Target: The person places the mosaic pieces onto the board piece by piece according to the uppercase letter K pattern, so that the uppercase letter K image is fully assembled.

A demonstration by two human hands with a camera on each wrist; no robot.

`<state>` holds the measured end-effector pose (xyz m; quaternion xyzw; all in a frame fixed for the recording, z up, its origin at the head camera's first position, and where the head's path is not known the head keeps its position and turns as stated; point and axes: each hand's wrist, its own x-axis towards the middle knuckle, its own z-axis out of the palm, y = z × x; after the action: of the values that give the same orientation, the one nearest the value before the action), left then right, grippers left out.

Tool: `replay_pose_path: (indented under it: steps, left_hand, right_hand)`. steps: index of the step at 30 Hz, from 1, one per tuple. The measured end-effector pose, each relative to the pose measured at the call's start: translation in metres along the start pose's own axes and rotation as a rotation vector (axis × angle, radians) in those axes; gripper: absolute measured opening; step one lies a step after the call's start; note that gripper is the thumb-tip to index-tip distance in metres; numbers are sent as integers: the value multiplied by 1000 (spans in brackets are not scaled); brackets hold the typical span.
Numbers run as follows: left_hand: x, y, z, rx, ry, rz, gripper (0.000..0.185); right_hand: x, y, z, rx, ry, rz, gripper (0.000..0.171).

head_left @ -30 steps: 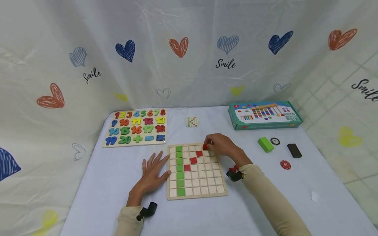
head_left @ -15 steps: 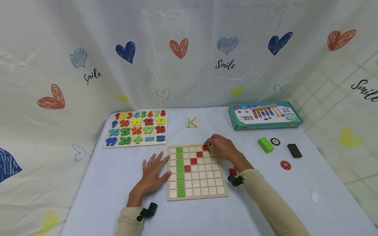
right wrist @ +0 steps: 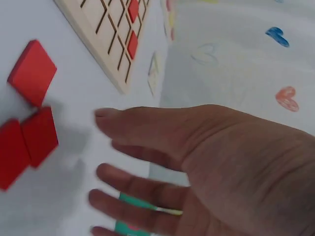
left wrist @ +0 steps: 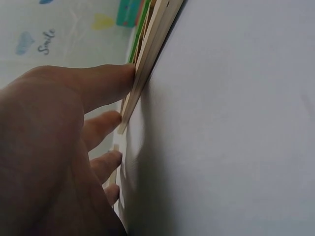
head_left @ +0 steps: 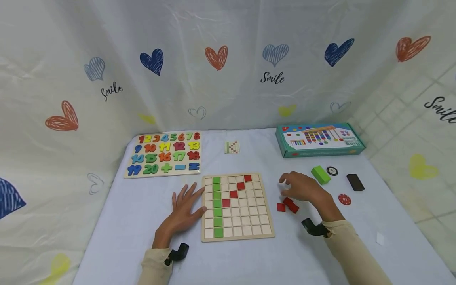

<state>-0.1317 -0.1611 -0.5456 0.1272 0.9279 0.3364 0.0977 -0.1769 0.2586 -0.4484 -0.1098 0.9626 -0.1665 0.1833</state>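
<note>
A wooden grid board (head_left: 246,219) lies on the table with a column of green tiles (head_left: 217,203) and a diagonal of red tiles (head_left: 233,194) in its squares. My left hand (head_left: 185,211) rests flat with spread fingers, thumb and fingertips touching the board's left edge, as the left wrist view also shows. To the right of the board, my right hand (head_left: 303,188) hovers with loosely bent fingers and nothing between them. Just below it on the cloth lie a few loose red square tiles (head_left: 291,205); in the right wrist view one red tile (right wrist: 33,73) sits apart from a touching pair.
A number puzzle board (head_left: 162,154) stands at the back left, a small pattern card (head_left: 232,147) at the back middle. Toward the right are a green game box (head_left: 320,139), green block (head_left: 321,175), black disc (head_left: 332,171), red disc (head_left: 344,199) and dark rectangular piece (head_left: 355,182).
My right hand has let go of the red tile in the board's top row and moved right and toward me, above the loose red tiles. The left hand has stayed put.
</note>
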Motion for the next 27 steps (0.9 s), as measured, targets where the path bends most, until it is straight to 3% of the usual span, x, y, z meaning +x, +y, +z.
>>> replay_pose_path:
  steps: [6,13,20,27]
  left_hand:
    - [1,1,-3,-6,-29,-12,73]
    - [2,1,-5,-10,-33,-20,72]
    - [2,1,-6,-17,-46,-19,74]
    - [4,1,-5,2,-60,-25,74]
  right_hand:
    - [-15,16,-2,8,-132,97,48]
    - [-19,25,12,193,-119,91,25]
    - [-16,24,24,220,-58,79,34]
    - [-13,23,27,257,-59,55,29]
